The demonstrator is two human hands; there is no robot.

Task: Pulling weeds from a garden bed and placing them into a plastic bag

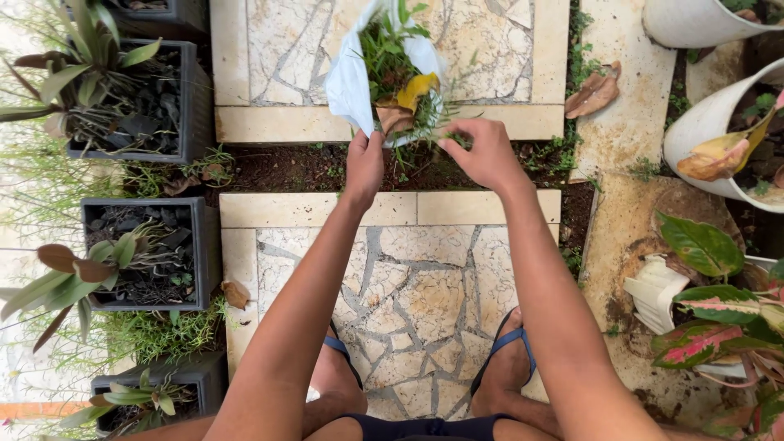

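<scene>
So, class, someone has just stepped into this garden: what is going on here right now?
A person crouches on a stone paving slab in a garden. The left hand grips the edge of a white plastic bag holding pulled greenery and dead leaves. The right hand pinches small green weeds at the bag's mouth, above the strip of soil between slabs. Dark square planters stand to the left, white pots to the right.

white bag [351,82] | open (weeds, leaves inside) | over soil strip
</scene>
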